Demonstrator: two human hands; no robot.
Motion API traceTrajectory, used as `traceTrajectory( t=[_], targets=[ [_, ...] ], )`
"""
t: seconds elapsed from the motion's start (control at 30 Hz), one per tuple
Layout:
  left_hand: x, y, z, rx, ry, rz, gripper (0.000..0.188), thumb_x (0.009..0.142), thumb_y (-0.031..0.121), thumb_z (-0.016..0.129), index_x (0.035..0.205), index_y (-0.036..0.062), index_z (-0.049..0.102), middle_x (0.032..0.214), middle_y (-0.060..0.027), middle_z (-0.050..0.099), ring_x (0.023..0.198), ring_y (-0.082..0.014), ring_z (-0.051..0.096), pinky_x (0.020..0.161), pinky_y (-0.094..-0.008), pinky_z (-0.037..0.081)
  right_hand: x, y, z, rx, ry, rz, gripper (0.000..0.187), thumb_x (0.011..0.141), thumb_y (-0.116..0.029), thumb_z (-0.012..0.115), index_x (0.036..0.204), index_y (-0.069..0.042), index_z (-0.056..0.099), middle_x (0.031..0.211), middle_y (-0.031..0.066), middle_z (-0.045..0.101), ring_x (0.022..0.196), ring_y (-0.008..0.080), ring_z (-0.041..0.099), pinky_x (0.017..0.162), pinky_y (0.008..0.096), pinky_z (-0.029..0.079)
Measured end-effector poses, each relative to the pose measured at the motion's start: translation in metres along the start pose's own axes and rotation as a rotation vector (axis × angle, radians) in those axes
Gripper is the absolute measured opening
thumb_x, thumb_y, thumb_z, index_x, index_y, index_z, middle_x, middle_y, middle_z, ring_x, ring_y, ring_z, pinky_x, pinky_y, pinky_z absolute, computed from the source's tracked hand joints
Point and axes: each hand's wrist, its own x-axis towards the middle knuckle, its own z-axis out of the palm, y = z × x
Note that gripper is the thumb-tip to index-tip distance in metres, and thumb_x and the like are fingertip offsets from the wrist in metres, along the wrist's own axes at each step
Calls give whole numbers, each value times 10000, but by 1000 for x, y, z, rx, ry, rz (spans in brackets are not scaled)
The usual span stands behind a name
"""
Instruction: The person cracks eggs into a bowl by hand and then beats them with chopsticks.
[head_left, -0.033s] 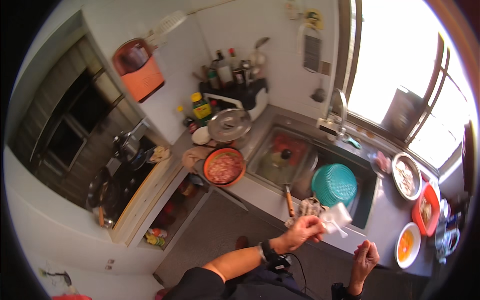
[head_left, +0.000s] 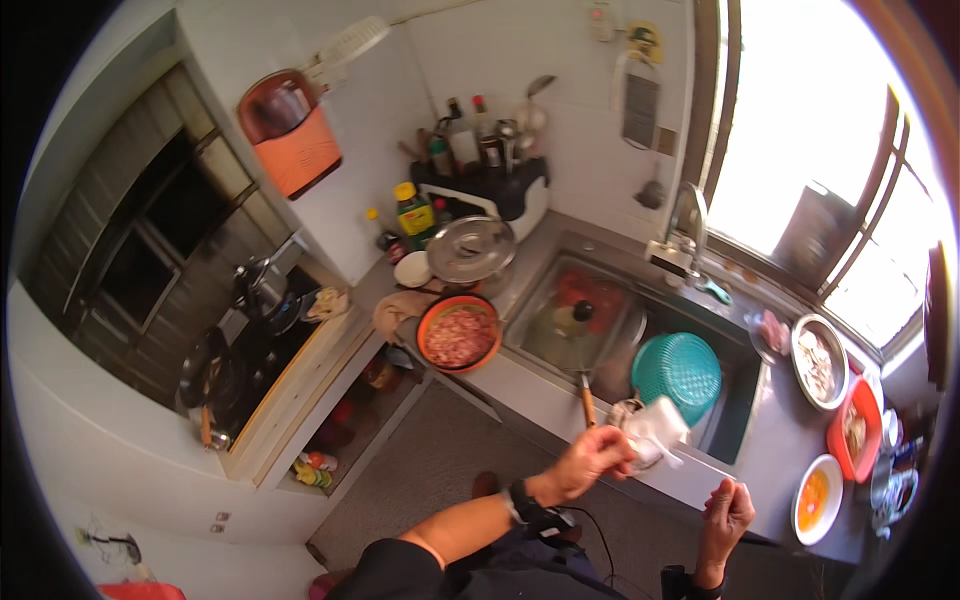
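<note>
Dangling by the table's (head_left: 533,384) front edge, a white packet (head_left: 660,424) is pinched in the left hand (head_left: 592,458); right hand's (head_left: 728,508) clenched, contents can't be told. Meat's (head_left: 458,335) already bowled.

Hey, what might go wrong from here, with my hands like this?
Your left hand holds a white packet near the sink; it might slip in. Your right hand is near a white bowl of yellow food, which it could knock. The wooden handle at the sink's edge might get bumped too.

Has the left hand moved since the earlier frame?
Yes: slightly to the left [that is, away from the faucet's line], judged against the fixed faucet; left hand.
</note>
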Motion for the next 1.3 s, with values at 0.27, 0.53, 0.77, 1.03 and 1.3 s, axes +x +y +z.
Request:
traceTrajectory(
  t=[0.27,0.53,0.77,1.03,1.3],
  targets=[
    [-115,144,-249,147,723,516,134,919,181,655,918,51,622,820,-54,669,698,-130,659,622,-238,554,2,-29,175,19,-438,-12,76,840,9,657,882,-15,597,733,11,549,602,75,493,537,221,396],
    [-105,238,-479,-33,926,583,78,928,126,638,937,57,601,866,-63,663,741,-153,636,655,-262,540,1,-84,360,-225,-756,-251,141,808,-82,695,923,-9,658,837,133,608,693,244,614,638,326,501],
    [-55,250,-594,-208,905,510,103,925,149,646,900,60,601,833,-55,668,705,-144,639,618,-248,530,47,-82,590,-505,-932,-626,96,782,-102,587,798,-23,640,794,152,638,938,318,595,825,456,433],
    [-46,260,-614,72,990,428,256,933,75,583,1179,4,574,934,-55,618,726,-150,608,602,-268,519,64,-58,716,-1119,-1063,-328,320,844,-187,583,1103,-14,653,1184,186,632,1109,342,594,978,433,443],
    [-85,215,-552,443,975,333,465,844,135,719,1252,7,536,1124,-87,546,747,-125,589,615,-257,520,68,-31,743,-1187,-926,-365,333,822,-321,656,1034,-69,709,1088,135,689,1034,278,666,830,373,545]
  ],
)
